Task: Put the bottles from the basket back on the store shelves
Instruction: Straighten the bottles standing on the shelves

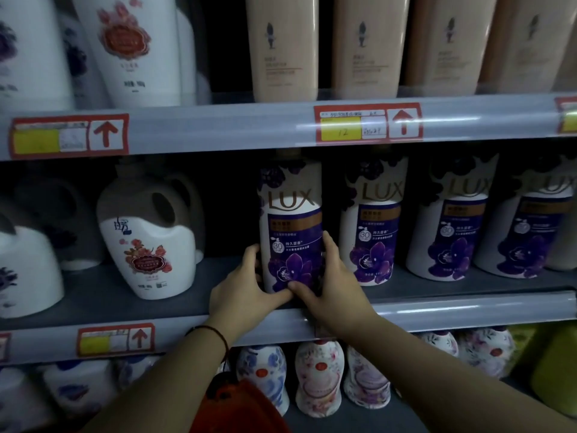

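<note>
A white and purple LUX bottle (292, 226) is being held upright on the middle shelf (437, 307), near its front edge, just left of a row of matching LUX bottles (371, 226). It is being clasped low down from both sides, with the left hand (246, 282) and the right hand (331, 282) curled round it, thumbs meeting across the label. A white handled jug (150, 235) is standing well to the left, and the red basket (240, 407) is showing at the bottom edge.

I am standing in a shop's toiletries aisle, facing grey store shelves (125, 295) carrying rows of identical Lux bottles (371, 220) and peach bottles (284, 45), with red-framed price tags (368, 125) showing arrows clipped along the shelf edges.
</note>
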A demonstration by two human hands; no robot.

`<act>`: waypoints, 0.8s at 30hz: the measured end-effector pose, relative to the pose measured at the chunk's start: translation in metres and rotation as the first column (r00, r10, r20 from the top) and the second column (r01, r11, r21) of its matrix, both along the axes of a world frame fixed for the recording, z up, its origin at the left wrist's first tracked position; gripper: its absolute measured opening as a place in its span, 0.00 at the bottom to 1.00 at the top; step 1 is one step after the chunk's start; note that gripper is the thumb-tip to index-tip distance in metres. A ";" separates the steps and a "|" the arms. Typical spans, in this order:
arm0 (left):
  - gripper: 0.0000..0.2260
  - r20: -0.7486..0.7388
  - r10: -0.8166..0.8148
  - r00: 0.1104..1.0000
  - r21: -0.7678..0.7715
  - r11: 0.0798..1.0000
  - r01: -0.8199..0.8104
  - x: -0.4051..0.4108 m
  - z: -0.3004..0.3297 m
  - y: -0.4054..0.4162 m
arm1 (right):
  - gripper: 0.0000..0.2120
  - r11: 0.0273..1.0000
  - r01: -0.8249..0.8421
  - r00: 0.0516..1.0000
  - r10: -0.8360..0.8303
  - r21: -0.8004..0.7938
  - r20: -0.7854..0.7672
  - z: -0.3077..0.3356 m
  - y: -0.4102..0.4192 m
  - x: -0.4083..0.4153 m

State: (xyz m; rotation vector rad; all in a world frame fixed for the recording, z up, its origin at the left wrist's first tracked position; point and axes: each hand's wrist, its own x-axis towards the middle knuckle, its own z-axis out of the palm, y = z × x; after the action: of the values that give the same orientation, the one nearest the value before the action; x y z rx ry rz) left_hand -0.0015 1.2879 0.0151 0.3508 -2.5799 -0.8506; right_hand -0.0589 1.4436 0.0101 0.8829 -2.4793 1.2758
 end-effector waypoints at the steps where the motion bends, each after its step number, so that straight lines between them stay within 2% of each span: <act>1: 0.37 0.006 -0.009 1.000 0.020 1.000 0.009 0.000 0.002 0.001 | 0.46 1.000 0.002 1.000 -0.002 0.018 0.002 0.003 0.005 0.001; 5: 0.40 0.055 -0.033 0.998 0.125 0.992 0.026 0.003 0.005 0.004 | 0.36 0.990 0.076 0.994 -0.065 0.119 -0.093 0.020 0.034 0.008; 8: 0.49 0.040 0.034 0.999 0.138 0.990 -0.039 0.009 0.010 0.020 | 0.31 0.972 0.166 0.974 -0.134 0.169 -0.185 0.033 0.060 0.010; 10: 0.51 -0.170 0.150 0.974 0.018 0.989 -0.149 0.016 0.012 0.040 | 0.30 0.960 0.221 0.965 -0.189 0.171 -0.181 0.039 0.074 0.007; 11: 0.48 -0.312 0.121 0.942 -0.081 0.985 -0.153 0.020 0.014 0.052 | 0.30 0.955 0.244 0.964 -0.220 0.167 -0.153 0.040 0.080 0.006; 12: 0.44 -0.391 0.025 0.920 -0.171 0.980 -0.100 0.022 0.016 0.064 | 0.31 0.953 0.263 0.963 -0.250 0.152 -0.100 0.041 0.084 0.003; 14: 0.40 -0.336 -0.198 0.921 -0.233 0.965 0.123 0.020 0.016 0.090 | 0.34 0.950 0.299 0.951 -0.305 0.094 0.055 0.041 0.090 -0.003; 16: 0.39 -0.234 -0.301 0.925 -0.142 0.951 0.273 0.006 0.011 0.108 | 0.38 0.950 0.305 0.932 -0.311 0.064 0.184 0.039 0.092 -0.012; 18: 0.40 -0.200 -0.276 0.940 -0.051 0.961 0.271 -0.013 0.004 0.118 | 0.42 0.959 0.274 0.935 -0.282 0.066 0.215 0.034 0.093 -0.022; 21: 0.46 -0.140 -0.168 0.976 0.049 0.983 0.177 -0.038 -0.003 0.120 | 0.47 0.973 0.224 0.948 -0.231 0.057 0.217 0.025 0.093 -0.037; 24: 0.46 -0.045 -0.148 0.988 -0.012 0.989 0.148 -0.049 -0.013 0.118 | 0.47 0.987 0.156 0.953 -0.157 0.025 0.258 0.016 0.095 -0.047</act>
State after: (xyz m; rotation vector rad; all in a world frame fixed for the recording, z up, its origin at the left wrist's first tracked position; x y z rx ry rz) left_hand -0.0504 1.4059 0.0023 0.1366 -2.5912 -0.8877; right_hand -0.1056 1.5389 0.0265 0.5344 -2.6871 1.4096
